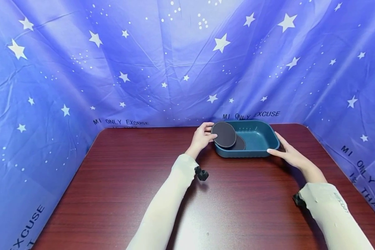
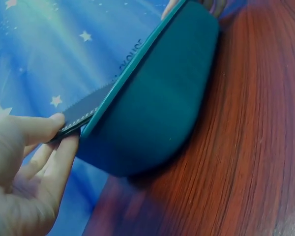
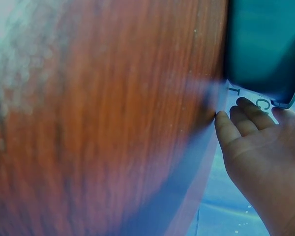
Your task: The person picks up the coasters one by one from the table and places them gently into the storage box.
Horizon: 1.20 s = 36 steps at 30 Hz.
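A round dark coaster with a stitched edge is tilted over the left end of a teal plastic basin. My left hand pinches its left edge between thumb and fingers, plain in the left wrist view, where the coaster crosses the rim. Inside the basin lies a second dark disc, partly hidden by the first. My right hand rests against the basin's right end, thumb at the front corner of the rim. In the right wrist view several of its fingers are nearly straight beside the basin.
The basin stands near the far edge of a reddish-brown wooden table. A blue curtain with white stars hangs behind the table and along both sides. Black wrist mounts sit at the white sleeves.
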Available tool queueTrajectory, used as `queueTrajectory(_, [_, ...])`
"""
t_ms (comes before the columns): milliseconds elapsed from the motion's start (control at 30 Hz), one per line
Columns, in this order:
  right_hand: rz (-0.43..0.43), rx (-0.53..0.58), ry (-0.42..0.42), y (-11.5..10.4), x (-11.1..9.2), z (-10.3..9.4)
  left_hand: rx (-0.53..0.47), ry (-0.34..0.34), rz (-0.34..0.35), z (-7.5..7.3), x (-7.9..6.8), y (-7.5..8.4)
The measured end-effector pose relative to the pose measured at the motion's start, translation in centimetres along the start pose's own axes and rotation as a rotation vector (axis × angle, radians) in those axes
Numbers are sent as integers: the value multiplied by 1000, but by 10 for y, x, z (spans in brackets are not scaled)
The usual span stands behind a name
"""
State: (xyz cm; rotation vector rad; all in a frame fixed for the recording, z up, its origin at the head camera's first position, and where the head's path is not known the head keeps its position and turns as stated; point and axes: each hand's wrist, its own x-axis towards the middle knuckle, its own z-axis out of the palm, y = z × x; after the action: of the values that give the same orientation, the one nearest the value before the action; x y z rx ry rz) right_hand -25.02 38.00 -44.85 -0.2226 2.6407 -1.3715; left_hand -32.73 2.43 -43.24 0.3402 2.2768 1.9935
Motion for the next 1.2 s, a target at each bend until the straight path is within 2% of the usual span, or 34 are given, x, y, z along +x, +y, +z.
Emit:
queueTrajectory(167, [2, -2, 0, 0, 0, 0, 148, 70, 19, 8, -3, 6])
queueTrajectory(300, [3, -3, -3, 0, 0, 2, 293, 100, 52, 11, -7, 10])
queueTrajectory(433, [3, 1, -9, -1, 2, 3, 356, 122, 73, 9, -11, 8])
queueTrajectory(667, [-7, 6, -19, 0, 7, 4, 301, 161, 79, 1, -13, -1])
queueTrajectory(933, [-11, -32, -32, -3, 10, 3, 168, 117, 60, -7, -14, -2])
queueTrajectory(1200, [29, -112, -10, -4, 6, -8, 79, 105, 90, -14, -13, 0])
